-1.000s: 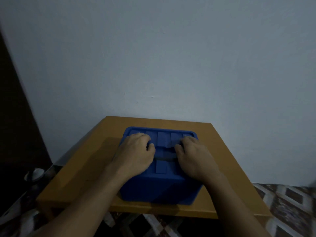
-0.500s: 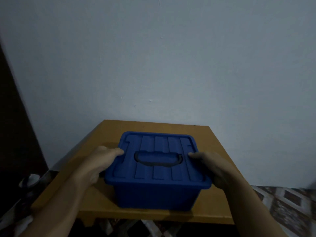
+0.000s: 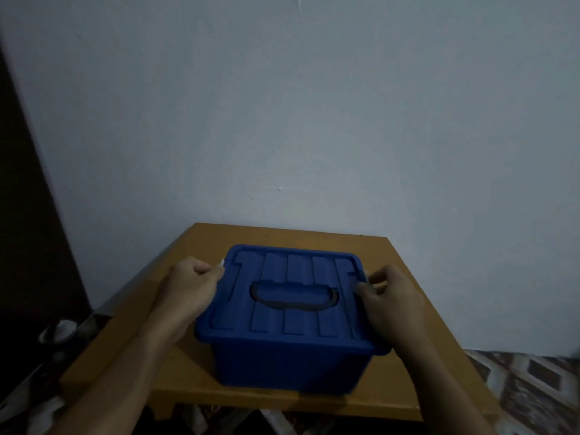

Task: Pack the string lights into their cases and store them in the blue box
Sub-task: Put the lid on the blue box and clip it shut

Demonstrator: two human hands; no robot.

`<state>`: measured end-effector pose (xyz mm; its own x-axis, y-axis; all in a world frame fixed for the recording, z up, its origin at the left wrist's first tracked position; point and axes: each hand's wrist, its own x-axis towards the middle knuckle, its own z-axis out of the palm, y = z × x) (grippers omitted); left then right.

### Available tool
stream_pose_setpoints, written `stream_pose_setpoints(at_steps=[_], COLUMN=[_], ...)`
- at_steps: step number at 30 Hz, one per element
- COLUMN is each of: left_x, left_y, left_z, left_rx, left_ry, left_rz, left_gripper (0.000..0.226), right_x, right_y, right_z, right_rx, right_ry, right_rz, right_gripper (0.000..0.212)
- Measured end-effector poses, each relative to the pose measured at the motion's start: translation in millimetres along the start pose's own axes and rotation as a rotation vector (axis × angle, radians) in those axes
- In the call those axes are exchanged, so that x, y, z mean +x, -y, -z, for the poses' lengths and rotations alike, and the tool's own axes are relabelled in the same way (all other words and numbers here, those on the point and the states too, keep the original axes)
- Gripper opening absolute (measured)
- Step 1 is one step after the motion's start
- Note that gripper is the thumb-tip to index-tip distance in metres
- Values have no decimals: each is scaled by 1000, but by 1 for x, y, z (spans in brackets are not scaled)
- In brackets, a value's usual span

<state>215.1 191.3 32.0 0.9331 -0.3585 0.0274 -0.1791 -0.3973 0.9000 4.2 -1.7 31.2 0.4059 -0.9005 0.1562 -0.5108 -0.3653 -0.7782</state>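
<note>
left hand (image 3: 191, 290) and right hand (image 3: 394, 298) from lid (image 3: 292, 274) top to side clips (image 3: 222, 264), fingers (image 3: 205, 270) curled

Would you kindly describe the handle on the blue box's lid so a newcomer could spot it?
Find the tan wooden table against the pale wall; a blue plastic box sits on it. In the centre of its ribbed lid lies a curved dark grey handle, darker than the blue ribs around it.

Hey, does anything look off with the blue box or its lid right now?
Nothing stands out. The lid sits flat and square on the box, handle folded down, box upright on the table. Left hand and right hand grip the lid's sides.
</note>
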Motion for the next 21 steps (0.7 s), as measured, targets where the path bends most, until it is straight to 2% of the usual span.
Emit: stream_pose_setpoints(at_steps=[1,3,6,9,10,13,15,18,21], left_x=[2,1,-4,-4,-4,-5,-4,-2,-2], left_y=[1,1,-2,-1,-2,-4,-5,-6,-7], left_z=[2,7,11,13,12,10,10,4,-5], left_rx=[-93,-347,-521,-517,-531,-526,-495,-417,-299], left_ry=[-9,80,296,376,387,366,330,284,200], left_rz=[51,214,379,360,337,257,264,290,250], left_gripper=[26,26,26,27,26,22,30,37,25], right_x=[0,-2,-3,-2,-1,1,5,7,8], right_y=[-1,-5,-7,-10,-9,-6,-7,-5,-4], right_z=[0,1,4,9,11,12,12,13,12], right_rx=[30,175,465,616,631,599,592,619,542], right_ry=[-21,-56,75,257,288,289,290,312,314], right_rz=[13,-6,-181,-313,-326,-330,-338,-369,-355], right_gripper=[20,29,31,57,60,44,35,32,32])
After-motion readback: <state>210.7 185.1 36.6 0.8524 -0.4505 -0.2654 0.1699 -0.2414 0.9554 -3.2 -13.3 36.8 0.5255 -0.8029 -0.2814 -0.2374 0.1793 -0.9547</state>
